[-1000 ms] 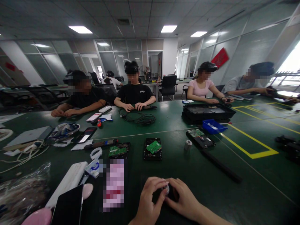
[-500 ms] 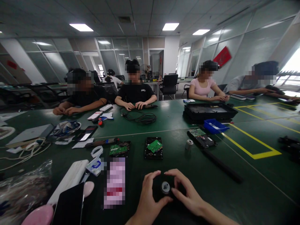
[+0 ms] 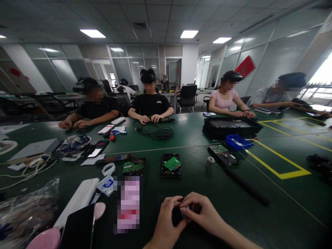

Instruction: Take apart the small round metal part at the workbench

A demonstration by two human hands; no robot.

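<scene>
Near my edge of the table point(image 3: 233, 207), my right hand point(image 3: 207, 215) pinches a metal cylinder point(image 3: 184, 214); my left hand's point(image 3: 165, 218) hold is unclear.

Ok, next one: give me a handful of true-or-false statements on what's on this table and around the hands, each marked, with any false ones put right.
1. A small metal part is between the left hand and the right hand. True.
2. The metal can stands inside the blue tray. False: the can stands on the table, apart from the blue tray.
3. A green board lies askew on the middle drive. True.
4. The black bar lies left of both hands. False: the bar is to their right.
5. The black cable lies in loops. True.
</scene>
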